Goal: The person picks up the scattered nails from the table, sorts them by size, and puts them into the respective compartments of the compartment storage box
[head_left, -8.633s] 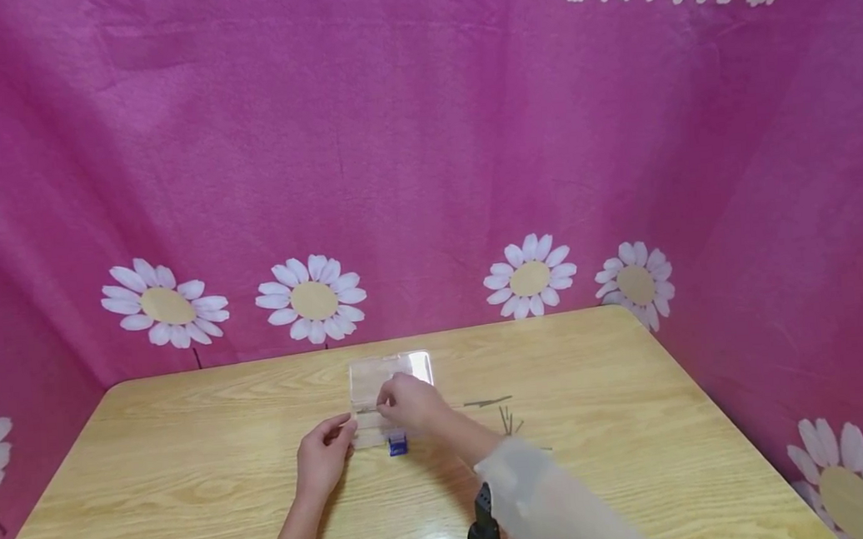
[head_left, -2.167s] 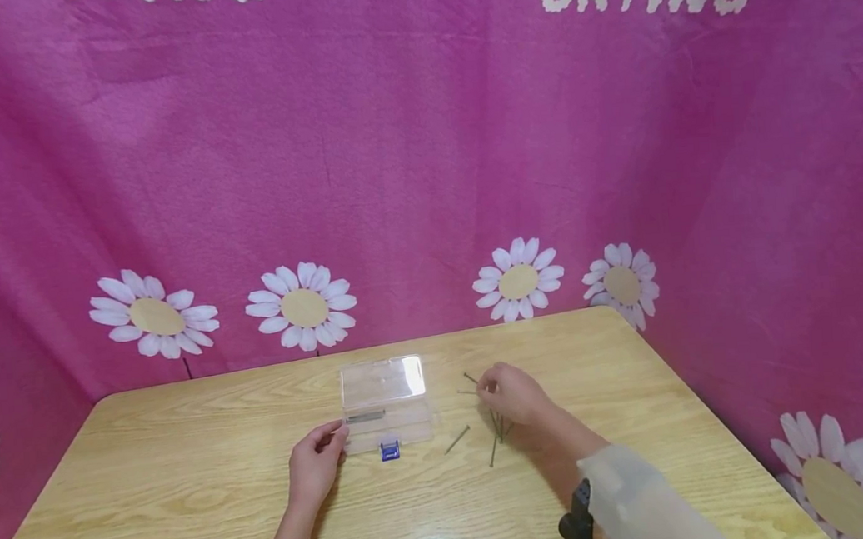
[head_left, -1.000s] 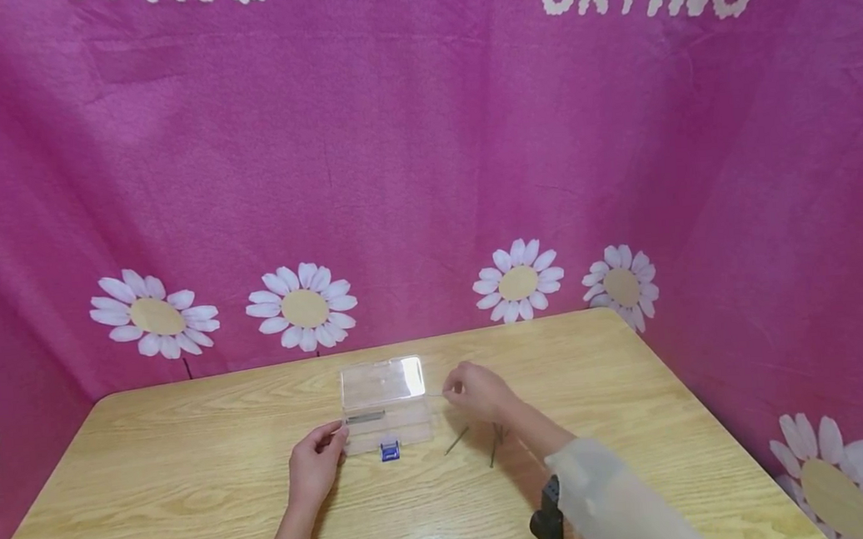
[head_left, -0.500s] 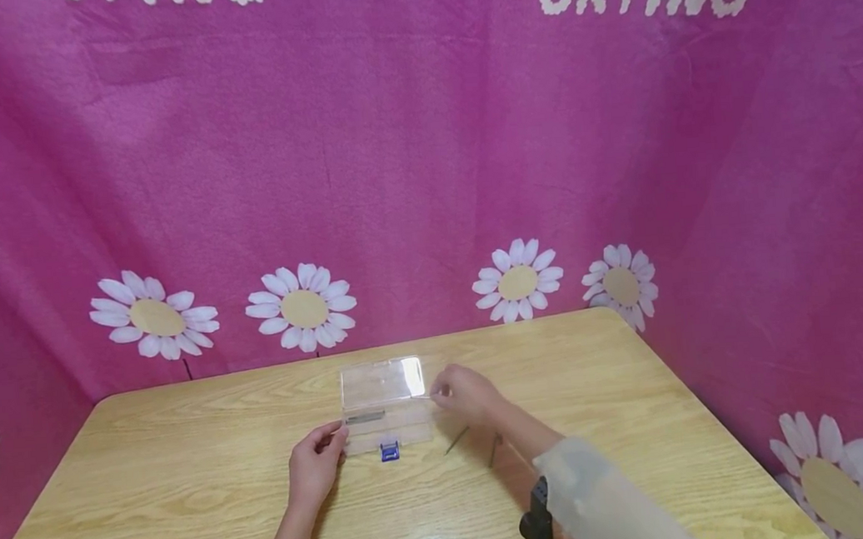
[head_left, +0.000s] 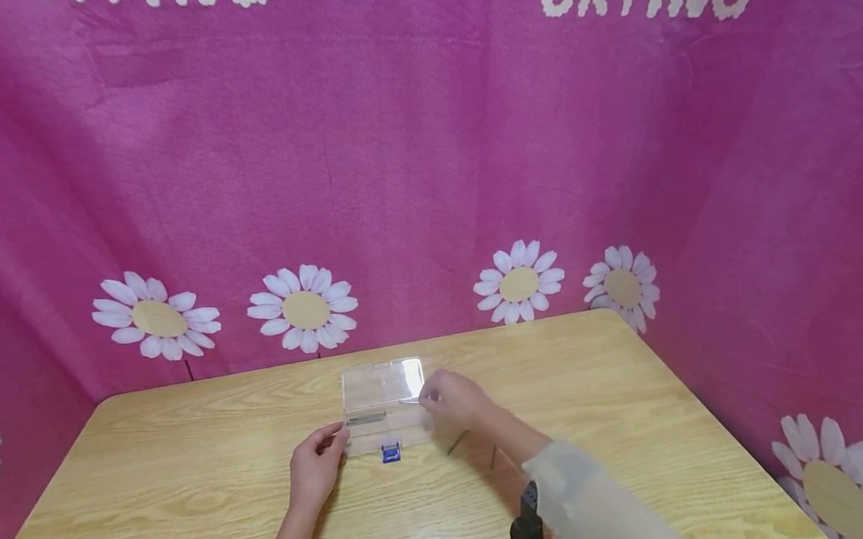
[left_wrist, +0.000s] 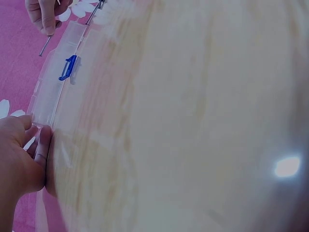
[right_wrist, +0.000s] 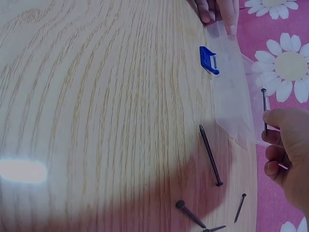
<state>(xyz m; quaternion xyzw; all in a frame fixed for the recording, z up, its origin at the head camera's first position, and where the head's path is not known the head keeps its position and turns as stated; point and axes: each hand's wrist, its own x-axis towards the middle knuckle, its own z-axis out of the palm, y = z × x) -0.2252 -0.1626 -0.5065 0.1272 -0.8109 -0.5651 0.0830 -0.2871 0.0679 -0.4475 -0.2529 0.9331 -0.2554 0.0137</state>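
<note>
A clear plastic box [head_left: 405, 435] with its lid [head_left: 379, 383] tipped back lies on the table, a blue latch [head_left: 391, 453] at its front. My left hand [head_left: 318, 468] grips the box's left end between thumb and fingers. Several nails [head_left: 367, 418] lie side by side in the box's back left part. Over the box's right end, my right hand [head_left: 457, 400] pinches a nail [right_wrist: 264, 102] between thumb and fingertips, its head pointing toward the box in the right wrist view.
Several loose nails lie on the wooden table [head_left: 191, 487] right of the box, among them a long nail [right_wrist: 210, 157], a thick-headed nail [right_wrist: 191, 214] and a small nail [right_wrist: 240, 208]. A pink curtain [head_left: 393, 155] with daisies hangs behind the table.
My right hand has picked a nail from the loose ones on the right and moved left with it to the box. The left hand stays on the box. More nails lie inside than at first.
</note>
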